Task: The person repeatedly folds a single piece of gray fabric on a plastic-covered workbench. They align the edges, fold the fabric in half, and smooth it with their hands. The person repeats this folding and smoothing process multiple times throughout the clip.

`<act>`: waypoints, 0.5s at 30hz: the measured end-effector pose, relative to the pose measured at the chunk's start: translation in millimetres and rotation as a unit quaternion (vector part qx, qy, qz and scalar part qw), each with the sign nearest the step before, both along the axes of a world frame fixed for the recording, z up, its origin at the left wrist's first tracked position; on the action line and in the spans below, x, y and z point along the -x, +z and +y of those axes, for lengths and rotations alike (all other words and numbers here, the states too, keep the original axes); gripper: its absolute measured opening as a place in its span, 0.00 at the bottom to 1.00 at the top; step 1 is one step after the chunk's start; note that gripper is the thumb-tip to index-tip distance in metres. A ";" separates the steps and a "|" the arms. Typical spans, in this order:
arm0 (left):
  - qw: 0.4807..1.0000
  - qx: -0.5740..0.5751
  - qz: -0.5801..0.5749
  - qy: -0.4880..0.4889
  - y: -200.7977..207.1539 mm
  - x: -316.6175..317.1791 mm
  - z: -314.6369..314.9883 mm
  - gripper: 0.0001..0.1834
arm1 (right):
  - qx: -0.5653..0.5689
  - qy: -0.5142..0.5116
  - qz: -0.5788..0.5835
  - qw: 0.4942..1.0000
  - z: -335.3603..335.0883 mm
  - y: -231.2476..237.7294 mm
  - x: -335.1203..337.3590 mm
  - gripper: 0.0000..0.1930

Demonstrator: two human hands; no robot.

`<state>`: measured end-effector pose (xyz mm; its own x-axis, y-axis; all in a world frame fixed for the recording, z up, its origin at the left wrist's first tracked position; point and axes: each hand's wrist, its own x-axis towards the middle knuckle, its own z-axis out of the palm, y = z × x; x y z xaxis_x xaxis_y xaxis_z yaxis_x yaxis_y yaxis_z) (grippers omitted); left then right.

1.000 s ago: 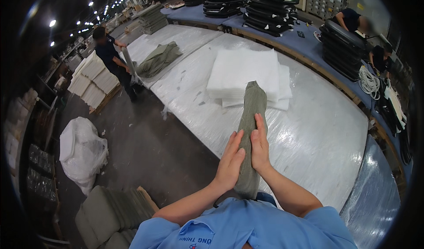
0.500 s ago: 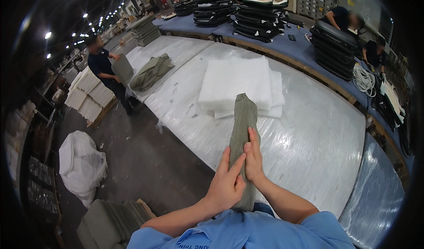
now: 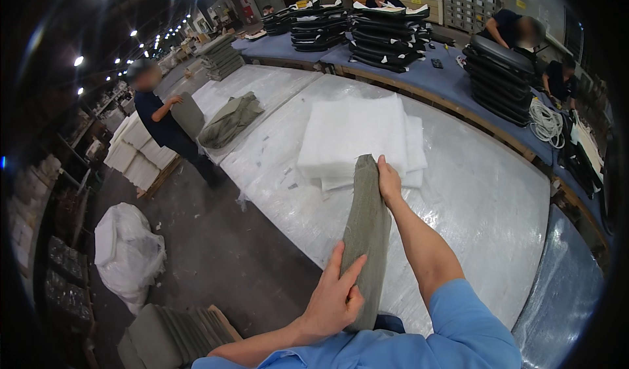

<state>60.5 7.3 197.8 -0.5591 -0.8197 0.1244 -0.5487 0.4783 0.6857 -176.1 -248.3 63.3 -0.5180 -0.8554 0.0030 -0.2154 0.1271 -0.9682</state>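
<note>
While the pad (image 3: 367,238) stands on edge between the person (image 3: 468,320) and the white stack (image 3: 354,130) on the table (image 3: 472,205), the left hand (image 3: 334,300), fingers spread against its side, should press evenly, and the right hand (image 3: 389,180), fingers gripping the far corner, should hold it straight.

The right arm is reaching well forward, its forearm (image 3: 422,238) slanting up and inward to the right hand (image 3: 390,185), whose thumb points ahead while most of the other fingers are hidden. The left hand (image 3: 334,298) sits nearer the body, back upward, two fingers (image 3: 354,268) stretched and spread apart, the left forearm (image 3: 275,344) lying low across the front
</note>
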 end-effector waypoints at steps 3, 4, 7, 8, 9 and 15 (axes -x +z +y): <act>0.999 -0.035 0.008 0.022 -0.6 -6.6 0.3 0.33 | 0.011 -0.009 -0.002 1.000 -10.2 6.7 -13.2 0.33; 0.999 -0.043 0.015 0.023 -1.5 -6.9 -0.5 0.33 | 0.028 -0.024 0.006 0.999 -11.2 7.1 -13.9 0.34; 0.998 -0.047 0.028 0.018 -2.9 -5.5 -3.4 0.33 | 0.054 -0.044 0.000 0.998 -15.5 12.0 -13.9 0.35; 0.999 -0.037 0.027 0.013 -3.3 -5.3 -4.5 0.34 | 0.052 -0.046 0.007 0.998 -15.3 13.0 -12.2 0.36; 0.999 -0.027 0.025 0.008 -3.5 -5.6 -5.7 0.34 | 0.050 -0.048 0.013 0.998 -15.8 12.6 -11.0 0.37; 0.940 -0.179 0.278 -0.083 -46.4 -16.7 -61.6 0.35 | 0.078 -0.094 0.020 0.992 -21.3 7.4 6.2 0.38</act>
